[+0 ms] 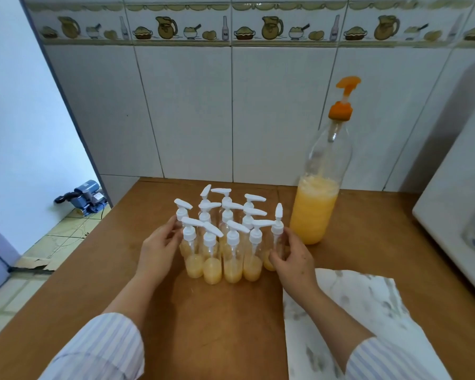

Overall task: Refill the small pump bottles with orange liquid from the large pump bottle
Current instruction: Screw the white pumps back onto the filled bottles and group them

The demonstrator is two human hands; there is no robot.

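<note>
Several small clear pump bottles (225, 242) with white pump heads stand bunched together mid-table, each about a third full of orange liquid. My left hand (159, 245) presses with straight fingers against the left side of the bunch. My right hand (291, 256) curls round the rightmost small bottle (277, 239). The large clear bottle (317, 204) with an orange pump head stands behind and to the right, orange liquid filling roughly its lower third.
The brown wooden table (231, 325) meets a tiled wall at the back. A white marbled sheet (354, 311) lies under my right forearm. A white appliance (461, 229) occupies the right edge. Floor and a blue water pump (85, 197) lie beyond the table's left edge.
</note>
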